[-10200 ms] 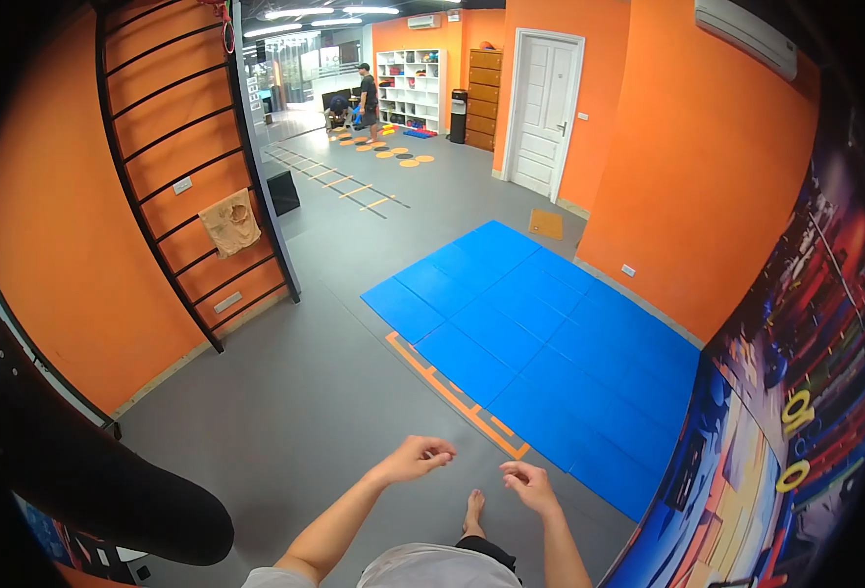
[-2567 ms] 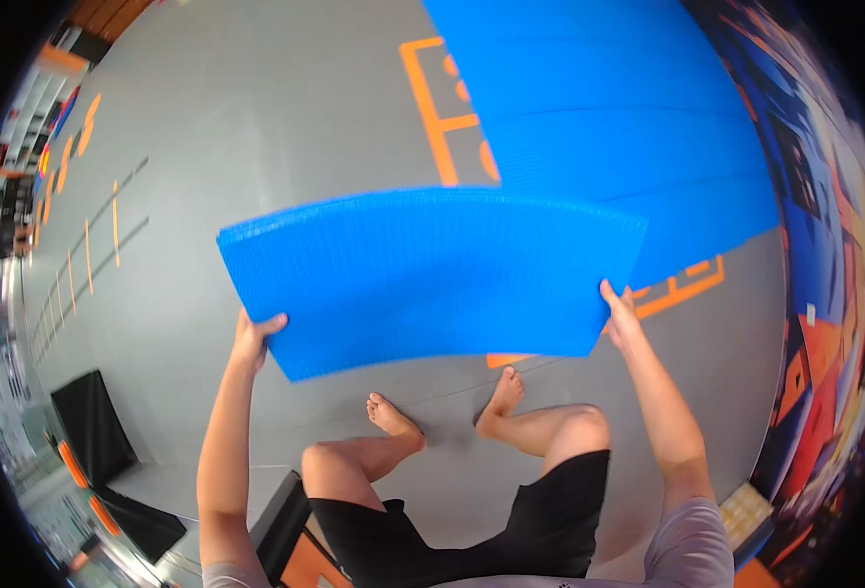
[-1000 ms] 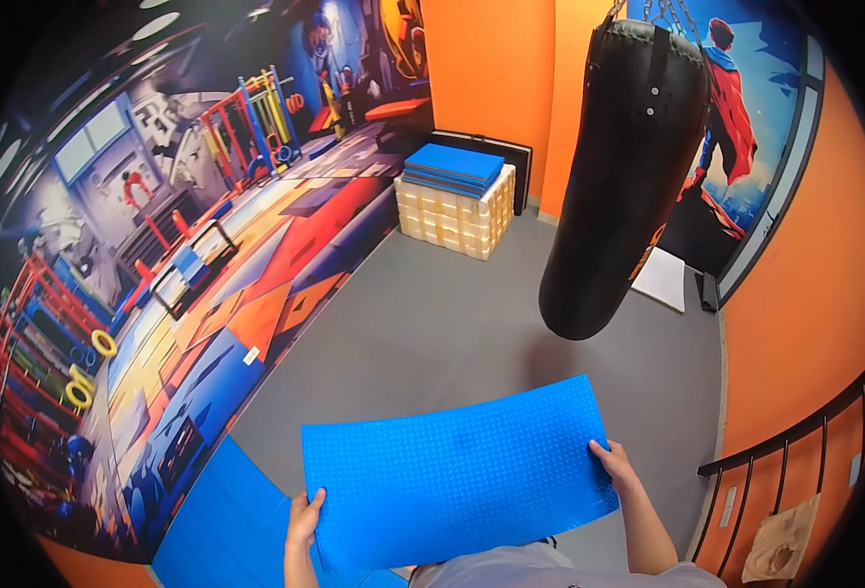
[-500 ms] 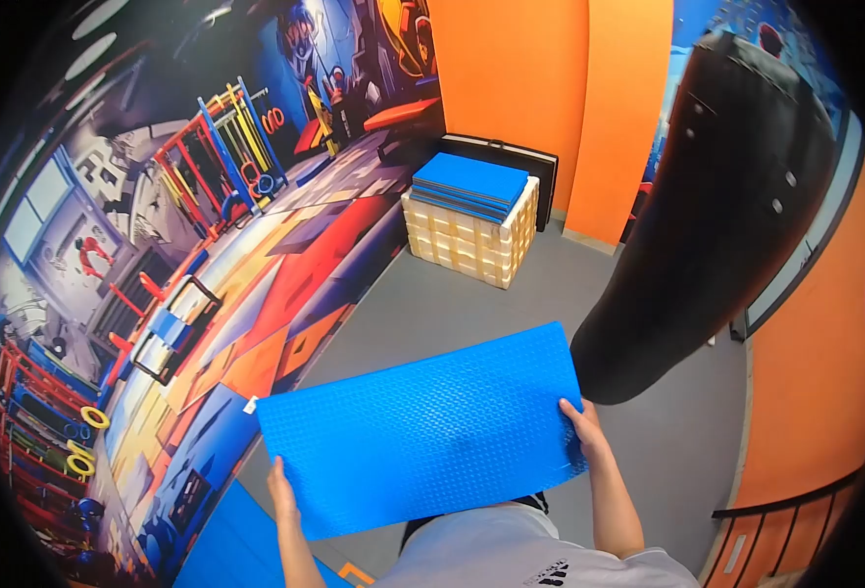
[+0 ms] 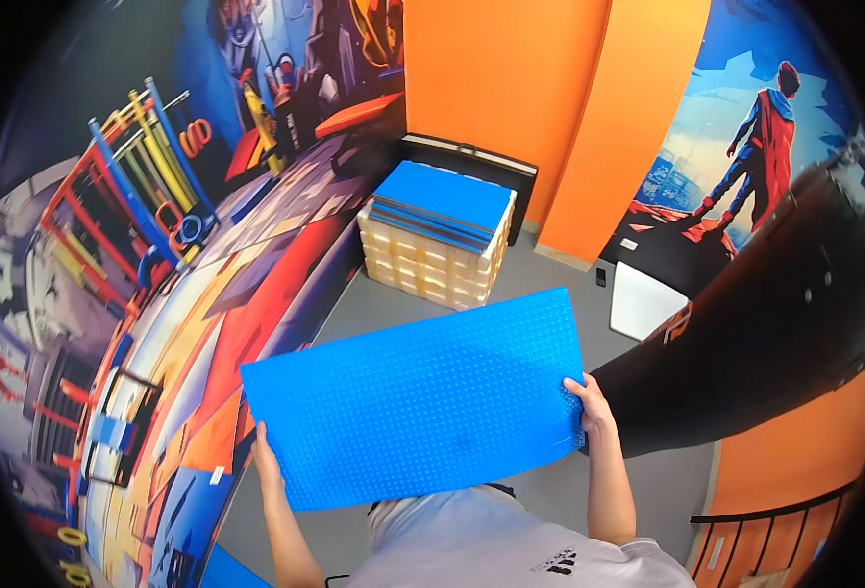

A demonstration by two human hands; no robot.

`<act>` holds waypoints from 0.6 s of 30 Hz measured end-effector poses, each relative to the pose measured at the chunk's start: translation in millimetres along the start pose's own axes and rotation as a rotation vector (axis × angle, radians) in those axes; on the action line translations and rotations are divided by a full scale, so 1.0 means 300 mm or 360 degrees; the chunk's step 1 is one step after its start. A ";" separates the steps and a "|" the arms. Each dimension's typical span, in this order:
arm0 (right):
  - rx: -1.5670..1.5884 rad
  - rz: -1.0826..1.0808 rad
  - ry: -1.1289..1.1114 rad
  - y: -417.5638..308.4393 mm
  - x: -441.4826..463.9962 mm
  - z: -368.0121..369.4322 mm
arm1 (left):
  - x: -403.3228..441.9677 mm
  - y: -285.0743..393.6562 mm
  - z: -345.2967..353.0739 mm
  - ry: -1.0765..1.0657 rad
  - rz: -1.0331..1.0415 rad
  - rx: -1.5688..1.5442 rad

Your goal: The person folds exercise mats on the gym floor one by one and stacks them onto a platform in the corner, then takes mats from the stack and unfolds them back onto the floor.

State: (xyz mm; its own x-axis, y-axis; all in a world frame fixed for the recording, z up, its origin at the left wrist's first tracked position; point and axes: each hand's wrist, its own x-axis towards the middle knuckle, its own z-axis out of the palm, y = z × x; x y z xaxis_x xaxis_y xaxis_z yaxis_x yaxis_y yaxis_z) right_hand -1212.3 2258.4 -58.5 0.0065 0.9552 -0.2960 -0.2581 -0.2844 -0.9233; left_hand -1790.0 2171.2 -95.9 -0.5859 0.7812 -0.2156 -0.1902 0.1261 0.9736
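Note:
A blue textured foam mat (image 5: 422, 402) is held up in front of my body, its dotted face toward me and its right end slightly higher than the left. My left hand (image 5: 268, 459) grips its left edge, with most of the fingers hidden behind it. On the right edge, my right hand (image 5: 590, 402) is closed with the thumb on the face of the mat. Beyond it, more blue mats (image 5: 442, 196) lie stacked on a white foam box (image 5: 427, 265) wrapped in yellowish tape.
A black punching bag (image 5: 746, 333) hangs close on my right. Behind the box, a black panel (image 5: 520, 181) leans against the orange wall (image 5: 501, 78). A white board (image 5: 643, 299) lies on the grey floor by the right wall. Another blue mat (image 5: 231, 570) shows at lower left.
My view has turned to the right and the stack appears closer. The mat stays in both hands. More of the right wall and the white board have come into view.

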 end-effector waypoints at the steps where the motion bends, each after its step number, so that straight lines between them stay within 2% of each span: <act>1: 0.0049 -0.0028 0.0035 -0.028 0.023 0.004 | 0.092 0.055 0.049 -0.0127 -0.0145 -0.0055; 4: 0.0177 -0.0092 0.0161 -0.059 0.142 -0.007 | 0.338 0.181 0.263 -0.0421 -0.0118 -0.0150; 5: 0.0211 -0.0129 0.0221 -0.063 0.178 -0.011 | 0.460 0.128 0.273 -0.0525 -0.0260 -0.0122; 10: 0.0287 -0.0297 0.0442 -0.034 0.435 -0.017 | 0.870 0.056 0.499 -0.0814 -0.0348 0.0102; 12: 0.0308 -0.0322 0.0463 -0.028 0.597 -0.012 | 0.979 0.103 0.633 -0.0900 -0.0393 0.0204; 16: 0.0310 -0.0337 0.0509 -0.091 1.016 0.021 | 1.273 0.071 0.857 -0.0833 -0.0491 0.0207; 18: 0.0312 -0.0256 0.0537 -0.143 1.211 0.037 | 1.398 0.067 0.962 -0.0744 -0.0340 0.0309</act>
State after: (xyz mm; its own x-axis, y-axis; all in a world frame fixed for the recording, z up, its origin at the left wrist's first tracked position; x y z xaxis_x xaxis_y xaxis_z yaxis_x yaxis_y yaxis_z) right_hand -1209.6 2618.5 -123.8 0.3694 0.8963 -0.2453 -0.4068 -0.0814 -0.9099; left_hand -1812.1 2677.7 -145.3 -0.1297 0.9088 -0.3966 -0.0920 0.3872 0.9174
